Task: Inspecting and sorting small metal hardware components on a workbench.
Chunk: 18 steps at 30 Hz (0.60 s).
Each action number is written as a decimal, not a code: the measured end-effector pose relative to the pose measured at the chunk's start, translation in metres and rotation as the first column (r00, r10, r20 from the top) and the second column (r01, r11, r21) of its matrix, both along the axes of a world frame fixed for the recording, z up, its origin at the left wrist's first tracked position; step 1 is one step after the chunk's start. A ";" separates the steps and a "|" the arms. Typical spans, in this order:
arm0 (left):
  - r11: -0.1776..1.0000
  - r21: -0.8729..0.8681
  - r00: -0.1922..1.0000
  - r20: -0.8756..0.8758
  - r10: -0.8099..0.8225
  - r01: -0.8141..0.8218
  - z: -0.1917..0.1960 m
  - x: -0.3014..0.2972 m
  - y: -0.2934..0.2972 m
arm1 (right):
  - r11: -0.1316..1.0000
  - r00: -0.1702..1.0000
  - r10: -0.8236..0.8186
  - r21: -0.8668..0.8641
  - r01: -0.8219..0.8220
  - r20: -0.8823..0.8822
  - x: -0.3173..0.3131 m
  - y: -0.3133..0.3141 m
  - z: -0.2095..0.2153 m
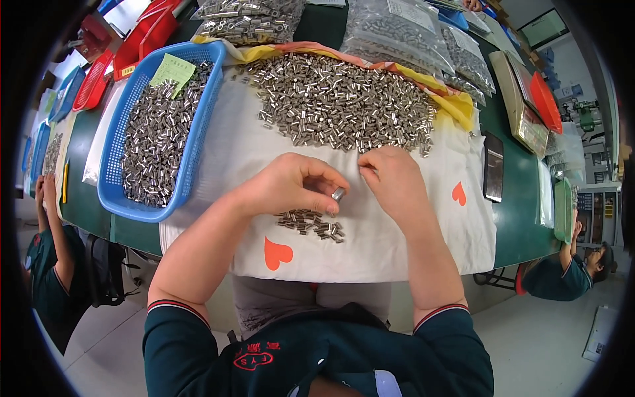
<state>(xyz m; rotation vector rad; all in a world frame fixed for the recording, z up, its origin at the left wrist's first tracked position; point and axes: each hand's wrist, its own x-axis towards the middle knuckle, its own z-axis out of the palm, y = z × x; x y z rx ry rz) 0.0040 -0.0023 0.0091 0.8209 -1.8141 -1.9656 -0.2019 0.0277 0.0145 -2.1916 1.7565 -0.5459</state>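
Note:
My left hand [294, 182] pinches a small shiny metal sleeve [338, 194] between thumb and fingers, above the white cloth [370, 245]. Below it lies a small batch of metal sleeves [305, 223]. My right hand [395, 182] is at the near edge of a wide heap of similar metal sleeves [331, 99]. Its thumb and forefinger are drawn together, and whatever lies between them is hidden. At the left stands a blue perforated basket [213, 99] full of the same sleeves, with a yellow-green paper slip [173, 71] on top.
Bags of metal parts [397, 36] stand behind the heap, past a rolled yellow-orange cloth edge [456, 109]. A phone [493, 167] lies to the right on the green table [519, 225]. Red bins [142, 40] sit far left. Other people work at both sides.

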 end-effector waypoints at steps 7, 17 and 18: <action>0.978 0.166 0.983 -0.110 0.147 -0.127 -0.001 -0.003 -0.003 | 0.996 0.998 -0.023 -0.087 0.027 0.052 0.006 0.001 0.003; 0.980 0.121 0.981 -0.092 0.171 -0.159 -0.006 -0.002 -0.003 | 0.993 0.997 0.076 -0.087 -0.076 -0.010 0.000 -0.002 -0.001; 0.980 0.125 0.980 -0.098 0.171 -0.158 -0.006 -0.002 -0.003 | 0.993 0.997 0.078 -0.087 -0.079 -0.009 0.000 -0.002 -0.001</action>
